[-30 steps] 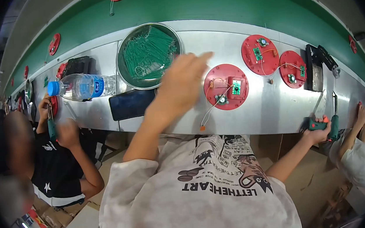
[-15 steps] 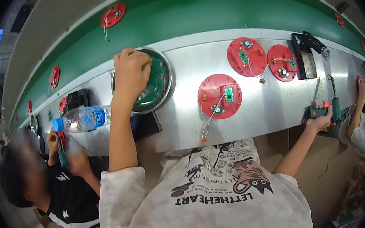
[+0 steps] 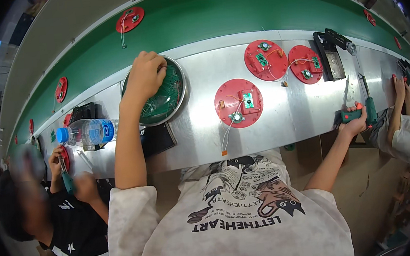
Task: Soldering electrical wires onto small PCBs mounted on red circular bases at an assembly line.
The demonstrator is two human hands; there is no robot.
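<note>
Over the far left side of a round metal bowl (image 3: pixel 183 93), my left hand (image 3: pixel 148 73) is bent down with its fingers curled together. Whatever is between the fingertips is hidden. Green pieces with thin, pale wires (image 3: pixel 163 100) lie in the bowl. On the right, near the table's front edge, my right hand (image 3: pixel 355 126) grips a green electric screwdriver (image 3: pixel 371 112) with red parts, its thin bit pointing away from me. Between my hands lies a red disc (image 3: pixel 227 103) with a small green circuit board, a round part and loose white wires ending in an orange connector.
Two more wired red discs (image 3: pixel 264 73) lie farther back, beside a black tray (image 3: pixel 332 61). A water bottle (image 3: pixel 87 133) lies left of my forearm; a dark flat object (image 3: pixel 159 140) sits below the bowl. Beyond runs a green belt (image 3: pixel 233 11). Co-workers (image 3: pixel 73 190) sit either side.
The whole view has shifted slightly, so the discs and tray appear farther left. My left hand stays at the bowl, its wrist a little changed, and my right still grips the screwdriver.
</note>
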